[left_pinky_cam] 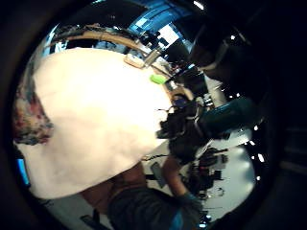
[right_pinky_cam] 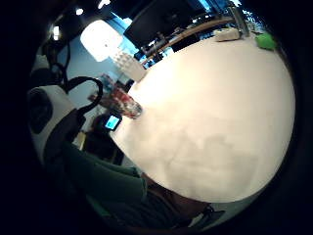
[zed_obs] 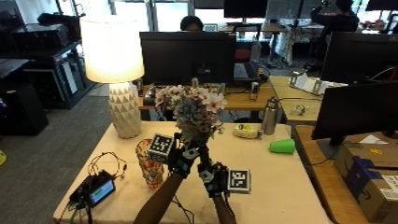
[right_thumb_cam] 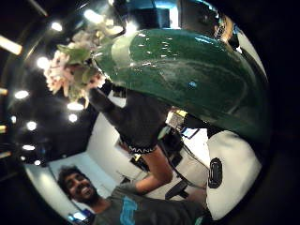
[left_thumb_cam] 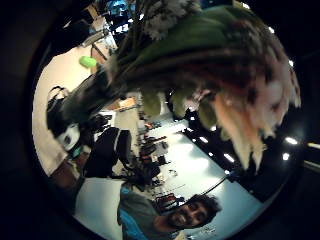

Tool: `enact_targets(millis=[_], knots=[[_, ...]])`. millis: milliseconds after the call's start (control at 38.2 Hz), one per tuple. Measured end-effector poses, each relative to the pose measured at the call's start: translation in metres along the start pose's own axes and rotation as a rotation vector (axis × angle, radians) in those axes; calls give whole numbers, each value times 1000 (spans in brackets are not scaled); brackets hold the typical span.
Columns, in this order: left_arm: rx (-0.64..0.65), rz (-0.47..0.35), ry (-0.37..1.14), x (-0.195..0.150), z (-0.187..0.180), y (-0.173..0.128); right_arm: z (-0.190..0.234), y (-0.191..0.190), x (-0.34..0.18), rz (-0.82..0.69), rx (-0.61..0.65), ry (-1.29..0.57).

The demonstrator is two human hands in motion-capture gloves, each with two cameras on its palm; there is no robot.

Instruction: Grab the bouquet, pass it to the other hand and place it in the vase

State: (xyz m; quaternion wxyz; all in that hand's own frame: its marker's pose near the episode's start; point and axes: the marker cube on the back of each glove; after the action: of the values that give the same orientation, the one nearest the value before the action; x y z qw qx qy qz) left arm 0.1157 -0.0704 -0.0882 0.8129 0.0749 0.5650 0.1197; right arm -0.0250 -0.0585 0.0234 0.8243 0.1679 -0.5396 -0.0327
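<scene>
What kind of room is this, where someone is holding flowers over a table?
Most likely an open-plan office or lab. Beyond the table stand large dark monitors on desks, people sit at workstations further back, and a table lamp stands near the bouquet.

Both hands are in black gloves: left hand [zed_obs: 185, 160], right hand [zed_obs: 212, 178]. Forearms bare below the gloves. One glove cuff carries a band of white lettering, unreadable. Grey T-shirt with a blue chest print.

At centre of the outside view, the bouquet's [zed_obs: 195, 110] stems are hidden behind the left hand [zed_obs: 184, 158] and right hand [zed_obs: 212, 178]. Whether the right hand's fingers actually close on them cannot be told.
</scene>
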Motion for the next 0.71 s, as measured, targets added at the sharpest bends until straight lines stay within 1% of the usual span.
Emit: enact_targets(millis=[79, 157, 236, 288, 341, 367, 446, 472, 577, 629, 708], knots=[[15, -36, 77, 11, 8, -4, 10, 3, -4, -10, -12, -43], [12, -38, 166, 16, 12, -10, 17, 5, -7, -24, -23, -74], [-31, -49, 290, 18, 13, -15, 25, 8, -15, -56, -48, -175], [-76, -66, 363, 17, 15, -17, 30, 10, -19, -51, -67, -242], [-117, -86, 405, 14, 17, -19, 33, 12, -20, -35, -75, -257], [-130, -94, 410, 12, 18, -20, 34, 12, -20, -45, -73, -252], [-146, -100, 383, 8, 19, -24, 37, 8, -18, -149, -56, -233], [-150, -99, 376, 8, 20, -24, 38, 8, -16, -155, -55, -233], [-157, -94, 366, 11, 22, -23, 42, 12, -11, -43, -62, -228], [-132, -102, 343, 11, 22, -24, 44, 11, -10, -69, -51, -207], [-77, -91, 307, 11, 22, -25, 47, 7, -13, -161, -30, -201]])
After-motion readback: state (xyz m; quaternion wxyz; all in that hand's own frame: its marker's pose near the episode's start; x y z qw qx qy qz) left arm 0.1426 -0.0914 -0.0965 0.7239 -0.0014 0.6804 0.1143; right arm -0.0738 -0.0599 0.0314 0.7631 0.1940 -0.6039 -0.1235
